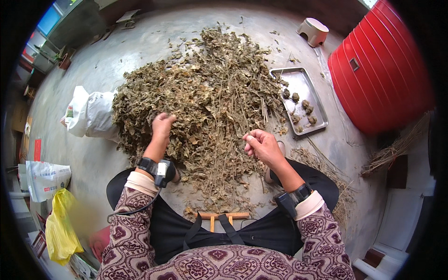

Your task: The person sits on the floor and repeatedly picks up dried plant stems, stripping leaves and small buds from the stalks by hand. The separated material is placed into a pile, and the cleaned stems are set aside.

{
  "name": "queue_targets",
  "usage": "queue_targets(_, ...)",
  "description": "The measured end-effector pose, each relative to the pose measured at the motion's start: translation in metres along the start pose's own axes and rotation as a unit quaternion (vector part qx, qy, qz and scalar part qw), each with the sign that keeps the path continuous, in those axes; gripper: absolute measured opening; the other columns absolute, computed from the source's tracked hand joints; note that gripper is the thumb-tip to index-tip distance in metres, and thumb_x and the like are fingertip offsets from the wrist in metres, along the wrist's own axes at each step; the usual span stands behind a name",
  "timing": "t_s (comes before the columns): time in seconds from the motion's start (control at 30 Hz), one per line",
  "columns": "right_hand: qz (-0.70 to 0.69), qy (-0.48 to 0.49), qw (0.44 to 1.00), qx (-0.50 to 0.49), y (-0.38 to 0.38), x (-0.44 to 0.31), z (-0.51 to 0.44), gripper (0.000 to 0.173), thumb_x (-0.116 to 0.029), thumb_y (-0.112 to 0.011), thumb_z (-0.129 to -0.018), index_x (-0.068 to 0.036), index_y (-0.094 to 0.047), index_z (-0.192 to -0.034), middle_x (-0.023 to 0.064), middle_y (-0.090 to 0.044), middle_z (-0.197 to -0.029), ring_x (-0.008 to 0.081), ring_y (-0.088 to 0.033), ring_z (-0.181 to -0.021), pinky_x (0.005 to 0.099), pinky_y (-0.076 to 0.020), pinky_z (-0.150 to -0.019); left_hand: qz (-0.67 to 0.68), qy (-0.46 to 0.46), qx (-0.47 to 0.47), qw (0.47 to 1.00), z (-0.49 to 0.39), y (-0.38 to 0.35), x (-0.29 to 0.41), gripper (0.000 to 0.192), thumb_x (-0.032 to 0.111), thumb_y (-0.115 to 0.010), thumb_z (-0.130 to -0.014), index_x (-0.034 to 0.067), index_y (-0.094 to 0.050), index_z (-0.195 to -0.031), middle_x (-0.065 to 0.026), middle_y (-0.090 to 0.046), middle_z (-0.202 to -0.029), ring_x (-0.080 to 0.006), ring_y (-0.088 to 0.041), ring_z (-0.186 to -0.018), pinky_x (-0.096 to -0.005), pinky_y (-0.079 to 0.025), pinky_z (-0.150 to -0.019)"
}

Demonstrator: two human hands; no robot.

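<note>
A large heap of dried leaves and stalks (196,91) lies on the floor before me. My right hand (260,145) is at the heap's near right side, its thumb and fingers pinched on a thin dry stalk (242,106) that reaches up over the leaves. Above the heap's left part is my left hand (162,126), with the fingers drawn together at the tips. Whether a bit of leaf sits between those fingertips cannot be made out. Many bare stalks (220,168) lie lengthwise down the middle of the heap, pointing towards me.
A metal tray (320,108) with several dark clumps (305,104) stands right of the heap. Beyond are a large red container (378,70) and a plastic stool (313,30). A white sack (99,113) touches the heap's left. Loose stalks (336,185) lie by my right knee.
</note>
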State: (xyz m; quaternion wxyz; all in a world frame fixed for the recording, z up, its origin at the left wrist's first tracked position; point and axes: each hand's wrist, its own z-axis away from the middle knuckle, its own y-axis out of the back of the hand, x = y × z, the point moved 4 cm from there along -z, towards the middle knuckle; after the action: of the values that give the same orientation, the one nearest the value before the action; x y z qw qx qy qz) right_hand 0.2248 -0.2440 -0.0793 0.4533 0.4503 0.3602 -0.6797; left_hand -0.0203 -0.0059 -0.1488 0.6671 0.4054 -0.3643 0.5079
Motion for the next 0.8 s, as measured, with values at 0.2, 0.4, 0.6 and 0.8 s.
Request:
queue_targets(0.2, -0.027, 0.018, 0.995, 0.093, 0.019, 0.0, 0.003, 0.017, -0.016, -0.05, -0.091, -0.001, -0.057, -0.092, 0.0015, -0.058, -0.068, 0.0061, -0.053, -0.055, 0.0183, -0.0432, -0.051, 0.005, 0.139, -0.255, 0.957, 0.027, -0.104, -0.095, 0.009, 0.009, -0.061, -0.081, 0.001, -0.062, -0.086, -0.0091, -0.065, -0.082, -0.0145, -0.062, -0.068, -0.0221, -0.05, -0.06)
queue_targets(0.4, -0.052, -0.001, 0.988, 0.143, 0.036, 0.004, 0.016, 0.017, -0.017, -0.049, -0.092, -0.001, -0.056, -0.094, 0.0011, -0.056, -0.071, 0.0067, -0.052, -0.061, 0.0192, -0.0443, -0.058, 0.005, 0.27, -0.362, 0.892, 0.074, -0.19, -0.187, 0.025, 0.018, -0.061, -0.082, 0.003, -0.058, -0.102, -0.0069, -0.061, -0.093, -0.0149, -0.06, -0.082, -0.0264, -0.05, -0.069)
queue_targets(0.6, -0.077, -0.038, 0.984, 0.156, 0.044, 0.0, 0.031, 0.017, -0.016, -0.049, -0.092, -0.001, -0.054, -0.097, 0.0014, -0.055, -0.072, 0.007, -0.052, -0.063, 0.0194, -0.0433, -0.059, -0.006, 0.322, -0.415, 0.851, 0.088, -0.241, -0.235, 0.049, 0.028, -0.061, -0.084, 0.009, -0.045, -0.126, -0.0063, -0.051, -0.121, -0.0208, -0.045, -0.114, -0.0382, -0.039, -0.091)
queue_targets(0.8, -0.105, -0.059, 0.98, 0.158, 0.047, -0.007, 0.036, 0.018, -0.016, -0.05, -0.092, 0.0, -0.054, -0.098, 0.0027, -0.056, -0.071, 0.0079, -0.053, -0.063, 0.0197, -0.0433, -0.06, 0.006, 0.339, -0.431, 0.836, 0.075, -0.283, -0.255, 0.063, 0.035, -0.062, -0.081, 0.009, -0.037, -0.133, -0.0115, -0.035, -0.138, -0.0274, -0.028, -0.129, -0.043, -0.032, -0.098)
